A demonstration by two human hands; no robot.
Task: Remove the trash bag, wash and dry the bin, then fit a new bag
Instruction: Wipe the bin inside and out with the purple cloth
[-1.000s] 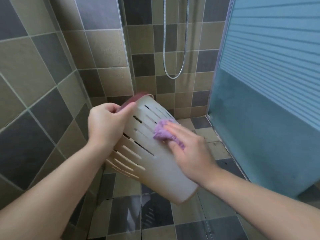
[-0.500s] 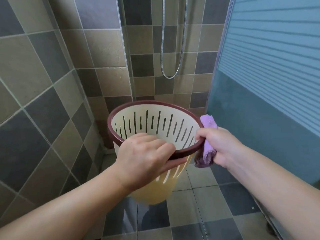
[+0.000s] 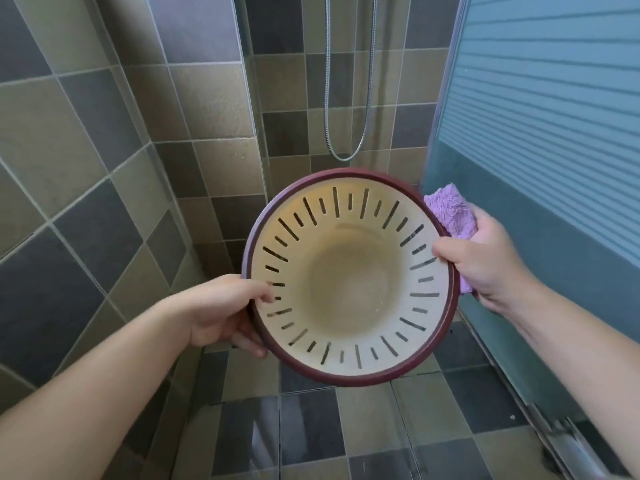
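My left hand (image 3: 221,315) grips the bin (image 3: 349,275) by its maroon rim at eight o'clock, thumb inside. My right hand (image 3: 485,261) pinches the rim at three o'clock with the purple cloth (image 3: 450,211) bunched against the outside. The bin hangs mid-air over the shower floor (image 3: 311,434), mouth toward me. It looks light and stiff, perhaps slick; the rim seems the surest hold.

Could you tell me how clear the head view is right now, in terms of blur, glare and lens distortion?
In the head view, the bin is sharp, slots crisp; the left hand and right hand show slight blur at the fingertips; the purple cloth is soft-edged. Wide-angle distortion bends the tile lines on the wall. Glare streaks the wet floor tiles.
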